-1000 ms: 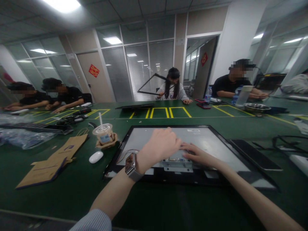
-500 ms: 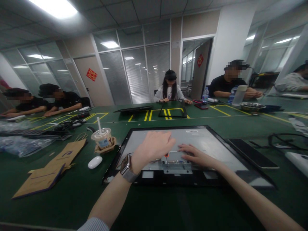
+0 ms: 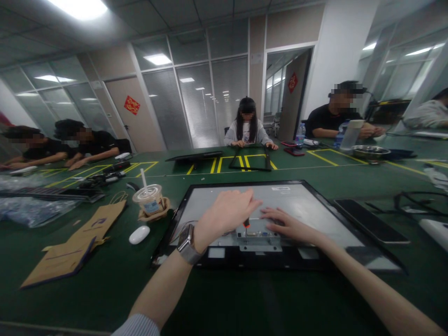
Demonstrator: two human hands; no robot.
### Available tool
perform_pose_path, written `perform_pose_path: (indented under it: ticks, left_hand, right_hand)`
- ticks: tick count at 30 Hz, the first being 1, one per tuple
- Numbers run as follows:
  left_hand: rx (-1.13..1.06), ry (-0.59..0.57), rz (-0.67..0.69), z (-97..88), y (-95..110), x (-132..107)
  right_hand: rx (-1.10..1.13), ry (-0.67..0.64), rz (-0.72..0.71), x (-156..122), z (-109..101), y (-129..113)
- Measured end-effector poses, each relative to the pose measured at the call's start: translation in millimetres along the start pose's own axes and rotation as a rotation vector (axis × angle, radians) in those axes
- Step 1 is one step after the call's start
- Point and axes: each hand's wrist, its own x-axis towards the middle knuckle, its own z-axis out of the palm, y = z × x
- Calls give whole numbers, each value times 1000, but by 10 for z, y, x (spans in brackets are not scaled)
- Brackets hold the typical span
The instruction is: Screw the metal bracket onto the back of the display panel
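Observation:
An opened monitor panel [image 3: 315,210] lies back side up before me, silver-grey with a black frame. A metal bracket [image 3: 261,248] with ports sits near its front edge. My left hand [image 3: 227,210], with a watch on the wrist, is closed above this bracket. Under its fingers shows the orange and black end of a screwdriver [image 3: 247,223], its shaft pointing down at the bracket; the rest of the handle is hidden by the hand. My right hand [image 3: 289,226] rests with fingers stretched out over the bracket's right side, holding nothing I can see.
To the left are a drink cup [image 3: 150,199] in a carton holder, a white mouse [image 3: 139,234] and a paper bag [image 3: 77,242]. A black phone-like slab [image 3: 371,221] lies right of the panel. Across the table a person [image 3: 247,126] holds a black frame [image 3: 250,167].
My left hand with the screwdriver has shifted slightly right, and its fingers have turned a little. My right hand stays in place on the bracket. The whole view has moved slightly.

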Motion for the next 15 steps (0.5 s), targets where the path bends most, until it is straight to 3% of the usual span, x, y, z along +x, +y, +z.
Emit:
perform_pose_path:
  ticks: [3,11,15]
  left_hand:
    - [53,-7,71,15,-23,1]
    - [-107,-39,28,-20,-17,-20]
    - [-74,8,3,5,-9,11]
  right_hand:
    - [2,-3,8,-2,-2,-4]
    - [13,4,8,-13,-4,-20]
    - [8,1,3,-11,-2,-20]
